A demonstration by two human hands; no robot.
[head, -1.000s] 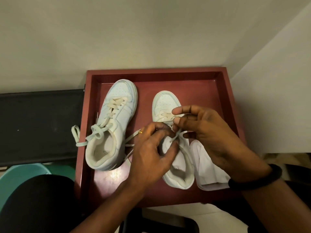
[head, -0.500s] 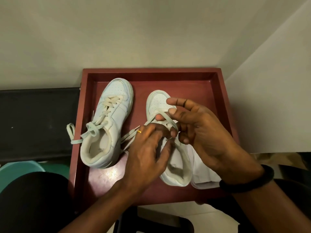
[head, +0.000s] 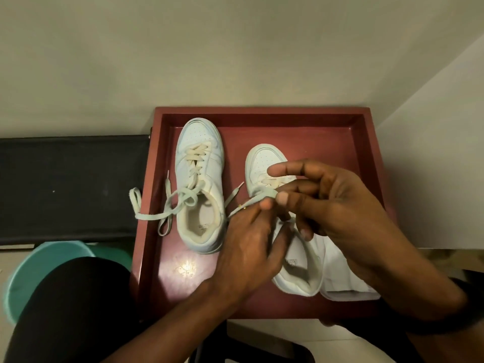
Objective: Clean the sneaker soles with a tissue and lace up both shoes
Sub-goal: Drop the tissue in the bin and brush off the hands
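Both hands meet over the right shoe (head: 263,159), which stands toe-away in the middle of the red tray (head: 262,112). The left hand (head: 248,247), with a gold ring (head: 242,206) on one finger, has its fingertips curled and pinching the pale lace (head: 258,199) just above the shoe's opening. The right hand (head: 340,213) has its forefinger stretched out over the toe, while its other fingers curl in and pinch the looped end of the same lace.

The left shoe (head: 199,184) stands in the left part of the tray, its laces tied in a bow (head: 188,199) whose loops trail over the tray's left rim. Each insole carries a small printed mark, too small to read. A white folded cloth (head: 345,281) lies in the tray, touching the right shoe's outer side. Left of the tray are a black bench (head: 73,184) and a green bucket (head: 39,268).
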